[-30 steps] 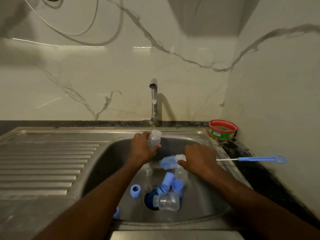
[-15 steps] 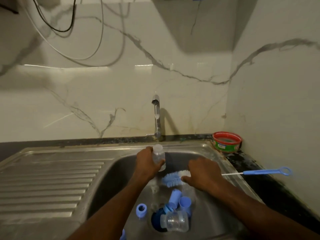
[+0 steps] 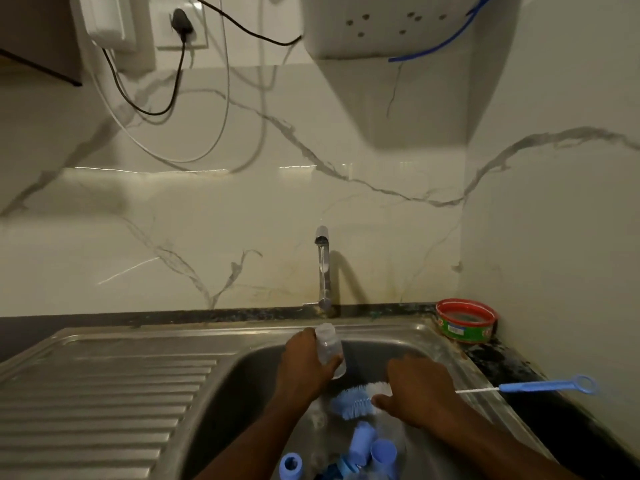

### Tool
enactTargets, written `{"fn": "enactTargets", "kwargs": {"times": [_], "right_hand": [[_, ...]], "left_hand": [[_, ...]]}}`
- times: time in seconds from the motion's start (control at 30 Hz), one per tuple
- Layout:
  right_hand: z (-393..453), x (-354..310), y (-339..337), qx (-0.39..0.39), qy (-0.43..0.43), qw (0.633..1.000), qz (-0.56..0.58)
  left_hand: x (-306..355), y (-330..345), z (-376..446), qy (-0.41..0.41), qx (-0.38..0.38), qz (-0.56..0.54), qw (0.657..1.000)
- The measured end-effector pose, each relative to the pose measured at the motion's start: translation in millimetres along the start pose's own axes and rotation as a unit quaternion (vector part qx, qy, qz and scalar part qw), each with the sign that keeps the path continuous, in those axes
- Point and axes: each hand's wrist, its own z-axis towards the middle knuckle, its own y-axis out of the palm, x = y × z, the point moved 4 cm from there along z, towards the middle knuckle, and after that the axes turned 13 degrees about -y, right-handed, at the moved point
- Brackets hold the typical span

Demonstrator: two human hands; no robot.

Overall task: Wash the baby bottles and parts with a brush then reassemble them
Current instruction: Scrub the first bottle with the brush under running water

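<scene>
While the left hand [image 3: 304, 362] curled its fingers round a clear bottle [image 3: 330, 348] at the lower centre of the frame, it held the bottle nearly upright over the sink [image 3: 242, 382], just below the tap [image 3: 322, 268]. The right hand [image 3: 415, 393], to the right of it, gripped a brush [image 3: 356, 400] close behind the bristles, its fingers folded round the stem. The blue and white bristle head pointed left, toward the bottle's lower end and just beneath it; whether they touched could not be told. The brush's blue handle [image 3: 547, 386] with its ring end stuck out to the right over the sink's edge. At the bottom centre, blue caps [image 3: 370, 445] and a blue ring [image 3: 291, 465] lay in the basin, partly cut off by the frame. A red and green tub [image 3: 465, 320] stood in the corner at the right, beside the wall.
</scene>
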Motion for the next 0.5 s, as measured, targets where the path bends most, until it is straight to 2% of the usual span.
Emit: {"fn": "enactTargets", "kwargs": {"times": [0.5], "right_hand": [[1.2, 4.9, 6.7, 0.005, 0.011, 1.0, 0.006]], "left_hand": [[-2.1, 4.1, 1.1, 0.009, -0.018, 0.03, 0.999]]}}
